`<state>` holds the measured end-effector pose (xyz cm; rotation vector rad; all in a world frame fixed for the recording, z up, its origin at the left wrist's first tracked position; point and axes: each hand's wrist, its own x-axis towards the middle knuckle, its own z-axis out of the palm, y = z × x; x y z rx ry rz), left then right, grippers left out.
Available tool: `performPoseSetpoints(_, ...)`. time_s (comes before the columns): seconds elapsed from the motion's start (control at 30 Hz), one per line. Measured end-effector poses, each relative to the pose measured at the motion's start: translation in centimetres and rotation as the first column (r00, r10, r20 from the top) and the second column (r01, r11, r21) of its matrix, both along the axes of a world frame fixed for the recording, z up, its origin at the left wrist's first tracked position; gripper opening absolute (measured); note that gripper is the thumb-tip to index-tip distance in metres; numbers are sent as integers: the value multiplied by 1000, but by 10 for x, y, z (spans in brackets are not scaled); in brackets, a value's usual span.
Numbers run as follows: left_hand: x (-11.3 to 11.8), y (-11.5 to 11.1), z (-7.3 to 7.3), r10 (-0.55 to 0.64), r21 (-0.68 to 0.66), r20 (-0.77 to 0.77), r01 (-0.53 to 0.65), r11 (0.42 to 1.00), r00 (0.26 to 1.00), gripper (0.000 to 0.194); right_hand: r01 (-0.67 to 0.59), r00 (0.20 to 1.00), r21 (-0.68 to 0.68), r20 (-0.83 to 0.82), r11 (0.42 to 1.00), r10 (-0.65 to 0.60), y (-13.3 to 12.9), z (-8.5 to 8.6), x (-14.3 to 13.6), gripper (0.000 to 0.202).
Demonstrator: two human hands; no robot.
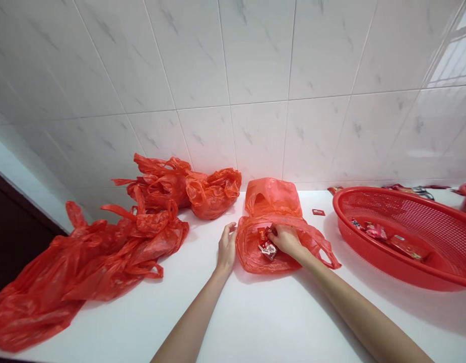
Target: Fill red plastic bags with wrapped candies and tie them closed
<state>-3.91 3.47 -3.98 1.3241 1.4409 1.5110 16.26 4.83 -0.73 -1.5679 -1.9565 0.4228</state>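
A red plastic carrier bag [251,254] lies on the white table with its mouth spread open towards me. My right hand [287,239] reaches into this mouth, its fingers closed on a small dark red packet. Right beside those fingers, inside the bag, are a red wrapped packet [261,236] and a packet with a white printed label [269,249]. Along the bag's left edge rests my left hand [227,248], fingers stretched out and touching or nearly touching the plastic. Part of my right fingertips is hidden among the packets.
On the right stands a red plastic basket [391,269] with several packets [406,245] in it. A small red packet [318,212] lies between bag and basket. Filled red bags [213,194] stand by the tiled wall [255,136]; more red bags [85,267] lie at the left.
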Motion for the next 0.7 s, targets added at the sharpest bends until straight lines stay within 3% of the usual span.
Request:
performPoseSetpoints(0.2, -1, 2, -3, 2, 1, 2, -2, 1000, 1000, 29, -48, 994, 14, -96, 999, 49, -5, 4, 8, 22)
performPoseSetpoints(0.37, 0, 2, -2, -4, 3, 0, 4, 1000, 1000, 30, -83, 996, 4, -37, 997, 83, -11, 10, 16, 29)
performPoseSetpoints(0.57, 0, 2, -1, 13, 12, -4, -13, 1000, 1000, 27, -42, 999, -62, 24, 997, 44, 6, 5, 0, 11)
performPoseSetpoints(0.7, -1, 2, -2, 17, 39, -8, -17, 999, 1000, 24, -51, 998, -46, 25, 998, 52, 9, 3, -7, 15)
